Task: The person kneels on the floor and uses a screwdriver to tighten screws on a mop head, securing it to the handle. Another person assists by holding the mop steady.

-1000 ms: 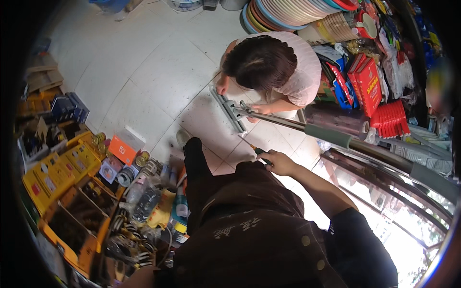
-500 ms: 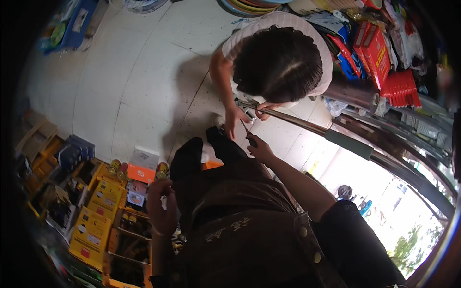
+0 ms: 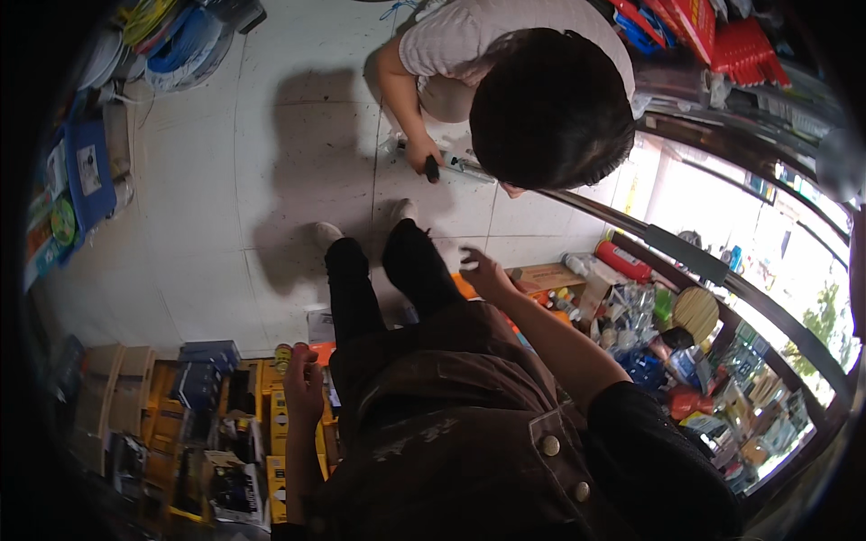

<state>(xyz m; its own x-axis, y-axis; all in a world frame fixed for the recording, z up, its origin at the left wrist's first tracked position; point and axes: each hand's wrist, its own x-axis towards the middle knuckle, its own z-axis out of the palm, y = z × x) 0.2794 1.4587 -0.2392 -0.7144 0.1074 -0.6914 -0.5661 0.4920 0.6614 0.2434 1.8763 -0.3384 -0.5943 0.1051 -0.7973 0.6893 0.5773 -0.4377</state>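
My right hand [image 3: 488, 276] is held out past my apron with its fingers apart and nothing in them. Beyond it, a person [image 3: 552, 108] in a light top crouches. The person's hand [image 3: 419, 151] holds a dark-handled tool [image 3: 432, 169]; its working end cannot be made out. Close by it lies a silver metal fitting [image 3: 465, 166] at the end of a long metal pole [image 3: 586, 207], partly hidden under the person's head. My left hand [image 3: 304, 377] hangs at my left side, loosely open and empty, above yellow boxes.
Yellow boxes [image 3: 278, 424] and dark blue boxes [image 3: 200, 383] stand at the lower left. Bottles and packages crowd the right, near a red cylinder [image 3: 622, 260]. A blue bin [image 3: 90, 176] and coiled hoses [image 3: 185, 45] are at the far left. Tiled floor [image 3: 307, 171] spreads between.
The dark-handled tool has passed from my right hand to the person's hand. My right hand has drawn back slightly, and my view has turned and shifted.
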